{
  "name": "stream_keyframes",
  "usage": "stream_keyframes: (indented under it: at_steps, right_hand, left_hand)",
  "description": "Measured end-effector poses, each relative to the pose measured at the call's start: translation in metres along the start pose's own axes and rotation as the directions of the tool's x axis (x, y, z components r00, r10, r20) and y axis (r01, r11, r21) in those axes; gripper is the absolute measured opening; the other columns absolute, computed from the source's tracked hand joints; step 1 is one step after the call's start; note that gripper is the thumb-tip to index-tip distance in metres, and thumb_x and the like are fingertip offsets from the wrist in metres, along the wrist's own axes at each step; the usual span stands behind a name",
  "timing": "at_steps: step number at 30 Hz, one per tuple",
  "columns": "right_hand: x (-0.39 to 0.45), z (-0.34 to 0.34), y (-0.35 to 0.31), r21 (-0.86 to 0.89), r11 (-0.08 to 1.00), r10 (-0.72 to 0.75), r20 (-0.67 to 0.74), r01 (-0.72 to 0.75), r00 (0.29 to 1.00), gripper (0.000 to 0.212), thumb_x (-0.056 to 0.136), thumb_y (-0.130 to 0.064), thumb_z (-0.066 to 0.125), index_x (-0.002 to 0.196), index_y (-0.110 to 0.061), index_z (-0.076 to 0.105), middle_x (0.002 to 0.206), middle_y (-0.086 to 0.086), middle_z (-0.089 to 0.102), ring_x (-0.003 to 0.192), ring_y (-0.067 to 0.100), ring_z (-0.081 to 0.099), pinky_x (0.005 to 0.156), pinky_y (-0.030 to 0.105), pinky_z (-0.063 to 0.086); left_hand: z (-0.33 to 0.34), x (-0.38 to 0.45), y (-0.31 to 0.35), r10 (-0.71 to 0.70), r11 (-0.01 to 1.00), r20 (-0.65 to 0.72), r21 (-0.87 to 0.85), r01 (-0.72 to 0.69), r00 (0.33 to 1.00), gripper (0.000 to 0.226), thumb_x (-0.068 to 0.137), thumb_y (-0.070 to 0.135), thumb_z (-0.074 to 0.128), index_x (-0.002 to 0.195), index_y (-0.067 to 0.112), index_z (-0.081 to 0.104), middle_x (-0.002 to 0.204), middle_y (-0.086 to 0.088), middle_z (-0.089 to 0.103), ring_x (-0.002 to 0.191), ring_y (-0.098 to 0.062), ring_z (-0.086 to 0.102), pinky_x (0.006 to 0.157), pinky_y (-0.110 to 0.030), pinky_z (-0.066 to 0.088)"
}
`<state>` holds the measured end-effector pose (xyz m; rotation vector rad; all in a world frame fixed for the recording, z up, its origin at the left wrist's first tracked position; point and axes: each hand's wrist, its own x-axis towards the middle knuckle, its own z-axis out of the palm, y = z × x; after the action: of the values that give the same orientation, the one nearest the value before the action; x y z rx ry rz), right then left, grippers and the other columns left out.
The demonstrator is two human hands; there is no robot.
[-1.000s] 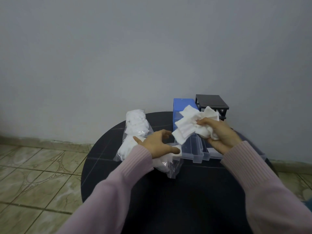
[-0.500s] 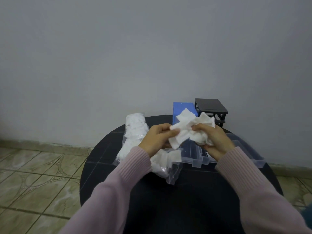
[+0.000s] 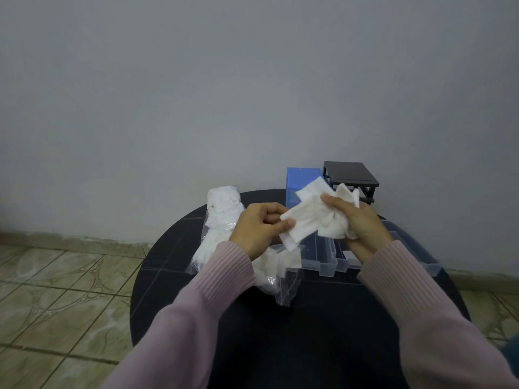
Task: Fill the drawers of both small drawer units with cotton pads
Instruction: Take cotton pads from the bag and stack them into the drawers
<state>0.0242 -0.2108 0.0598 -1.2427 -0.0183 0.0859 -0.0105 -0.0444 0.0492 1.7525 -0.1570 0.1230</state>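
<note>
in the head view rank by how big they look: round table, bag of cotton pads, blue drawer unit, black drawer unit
1. round table
2. bag of cotton pads
3. black drawer unit and blue drawer unit: look alike, and the pads hide part of the blue one, so unranked.

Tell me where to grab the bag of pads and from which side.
Probably take the bag at its open mouth, the loose clear flap nearest the person, coming from the front. The far end is packed full and bulging, while the flap lies slack on the table, easy to pinch.

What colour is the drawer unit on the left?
Bright blue; the drawer unit shows best in the head view, behind the cotton pads.
</note>
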Motion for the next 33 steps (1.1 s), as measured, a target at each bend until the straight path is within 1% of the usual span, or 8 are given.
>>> stream_keyframes:
  at_steps: [4,7,11,14,17,19,25,33]
  right_hand:
    - [0.002,-0.010,-0.006,0.086,0.995,-0.038,-0.093,0.046,0.995,0.014,0.086,-0.010,0.062,0.099,-0.007,0.060,0.108,0.013,0.066,0.094,0.024,0.065,0.080,0.036,0.054]
    - [0.000,-0.016,-0.010,0.071,0.996,-0.048,-0.113,0.056,0.992,0.029,0.088,-0.007,0.058,0.117,-0.006,0.055,0.112,0.010,0.064,0.091,0.019,0.064,0.069,0.030,0.057]
    - [-0.009,-0.018,-0.012,-0.120,0.992,-0.051,-0.089,0.040,0.995,0.005,0.087,-0.014,0.060,0.090,-0.014,0.064,0.096,0.009,0.063,0.080,0.017,0.061,0.065,0.031,0.051]
    - [-0.015,-0.017,-0.013,-0.282,0.958,-0.059,-0.017,0.052,0.998,0.024,0.074,-0.030,0.072,0.088,-0.012,0.067,0.081,0.005,0.066,0.072,0.017,0.062,0.065,0.029,0.051]
    - [-0.020,-0.016,-0.010,-0.430,0.900,-0.046,0.079,0.076,0.996,0.030,0.068,-0.029,0.075,0.092,-0.014,0.069,0.089,0.005,0.070,0.077,0.017,0.062,0.068,0.027,0.051]
    - [-0.018,-0.015,-0.008,-0.503,0.862,-0.054,0.041,0.068,0.998,0.030,0.072,-0.025,0.076,0.097,-0.010,0.067,0.090,0.006,0.069,0.076,0.015,0.062,0.064,0.025,0.050]
    - [-0.014,-0.021,-0.006,-0.462,0.878,-0.138,0.007,0.126,0.990,0.021,0.078,-0.020,0.073,0.092,-0.009,0.062,0.080,0.002,0.066,0.069,0.013,0.061,0.054,0.019,0.047]
    - [-0.016,-0.026,-0.019,-0.309,0.934,-0.194,-0.021,0.178,0.981,0.011,0.082,-0.019,0.068,0.080,-0.011,0.061,0.066,-0.004,0.066,0.052,0.004,0.061,0.048,0.016,0.047]
  left_hand:
    - [-0.003,0.001,0.001,-0.036,0.998,-0.026,-0.053,0.035,0.999,0.010,0.087,0.002,0.061,0.091,0.009,0.065,0.076,0.000,0.069,0.065,-0.007,0.064,0.055,-0.018,0.050]
    - [-0.005,0.002,0.001,-0.078,0.988,-0.059,-0.135,0.069,0.995,0.010,0.085,0.000,0.062,0.093,0.007,0.065,0.078,-0.001,0.069,0.066,-0.009,0.065,0.056,-0.021,0.052]
    - [-0.003,0.003,0.001,-0.127,0.962,-0.090,-0.254,0.101,0.988,0.018,0.083,-0.001,0.065,0.100,0.000,0.063,0.079,-0.004,0.069,0.062,-0.008,0.067,0.054,-0.019,0.053]
    - [0.002,0.002,0.002,-0.134,0.953,-0.055,-0.283,0.113,0.989,0.017,0.081,-0.001,0.066,0.097,0.000,0.064,0.071,-0.002,0.070,0.061,-0.009,0.067,0.055,-0.022,0.055]
    - [0.009,0.001,0.001,-0.116,0.955,-0.004,-0.274,0.110,0.993,0.019,0.079,-0.001,0.068,0.098,0.000,0.065,0.075,-0.005,0.071,0.066,-0.013,0.068,0.062,-0.024,0.057]
    - [0.015,-0.001,0.001,-0.105,0.952,0.031,-0.284,0.110,0.994,0.023,0.079,-0.001,0.068,0.101,-0.001,0.064,0.083,-0.009,0.071,0.070,-0.014,0.069,0.066,-0.024,0.058]
    - [0.021,0.000,-0.003,-0.087,0.970,0.144,-0.212,0.117,0.986,0.041,0.070,-0.008,0.073,0.109,0.000,0.063,0.104,-0.019,0.068,0.090,-0.022,0.067,0.077,-0.024,0.056]
    - [0.017,0.004,-0.006,-0.231,0.925,0.081,-0.289,0.245,0.970,0.025,0.087,0.007,0.060,0.113,0.004,0.062,0.085,-0.002,0.064,0.072,-0.011,0.058,0.057,-0.017,0.049]
